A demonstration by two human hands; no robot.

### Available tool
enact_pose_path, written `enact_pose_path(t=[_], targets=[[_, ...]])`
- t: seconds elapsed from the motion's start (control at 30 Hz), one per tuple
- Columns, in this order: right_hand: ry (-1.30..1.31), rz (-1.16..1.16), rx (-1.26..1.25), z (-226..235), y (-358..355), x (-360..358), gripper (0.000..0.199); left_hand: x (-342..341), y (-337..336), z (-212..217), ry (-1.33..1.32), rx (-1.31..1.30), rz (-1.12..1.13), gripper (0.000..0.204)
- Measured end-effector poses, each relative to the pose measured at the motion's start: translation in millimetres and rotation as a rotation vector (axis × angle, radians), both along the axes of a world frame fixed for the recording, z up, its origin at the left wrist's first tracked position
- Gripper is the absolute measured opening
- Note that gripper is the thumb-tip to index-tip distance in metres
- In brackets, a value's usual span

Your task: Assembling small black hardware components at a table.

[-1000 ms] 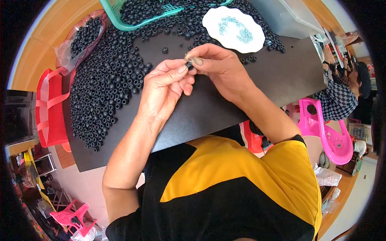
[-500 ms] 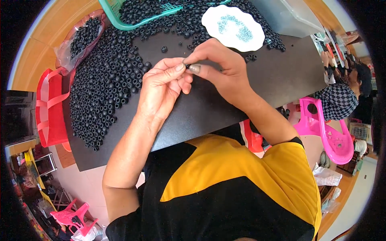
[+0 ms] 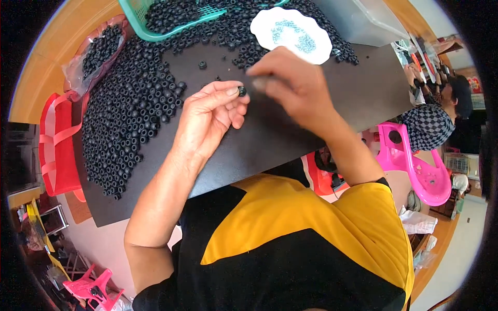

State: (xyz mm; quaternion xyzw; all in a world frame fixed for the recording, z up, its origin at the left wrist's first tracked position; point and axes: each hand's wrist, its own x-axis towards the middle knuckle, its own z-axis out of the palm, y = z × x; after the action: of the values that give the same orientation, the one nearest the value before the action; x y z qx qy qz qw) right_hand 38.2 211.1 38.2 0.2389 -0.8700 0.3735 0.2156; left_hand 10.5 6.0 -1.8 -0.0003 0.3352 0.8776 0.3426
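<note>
Beside a heap of hollow black beads (image 3: 127, 116), your left hand (image 3: 213, 106) is pinching a single dark bead (image 3: 242, 91) at its fingertips above a brown-black tabletop (image 3: 259, 142); your blurred right hand (image 3: 298, 88) is hovering just beside it, its grip impossible to tell.

A small, rounded black bead (image 3: 241, 91) is pinched between the thumb and fingers of the left hand (image 3: 210, 109), raised off any surface and partly covered by that grip. Its exposed side is dark and shiny with pale glints, the finer detail too small to read, and it sits apart from the blurred right hand (image 3: 301, 90).
</note>
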Motion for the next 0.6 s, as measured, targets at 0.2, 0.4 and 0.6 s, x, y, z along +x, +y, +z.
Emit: enact_pose_path(t=[0.2, 0.4, 0.6], targets=[[-0.029, -0.309, 0.166, 1, 48, -7, 0.016, 7, 9, 7, 0.04, -0.142, -0.081, 0.02], [-0.084, -0.39, 0.494, -20, 30, -12, 0.015, 9, 11, 7, 0.072, -0.194, -0.141, 0.02], [-0.114, -0.429, 0.771, -27, 28, -22, 0.016, 5, 9, 7, 0.054, -0.188, -0.112, 0.02]])
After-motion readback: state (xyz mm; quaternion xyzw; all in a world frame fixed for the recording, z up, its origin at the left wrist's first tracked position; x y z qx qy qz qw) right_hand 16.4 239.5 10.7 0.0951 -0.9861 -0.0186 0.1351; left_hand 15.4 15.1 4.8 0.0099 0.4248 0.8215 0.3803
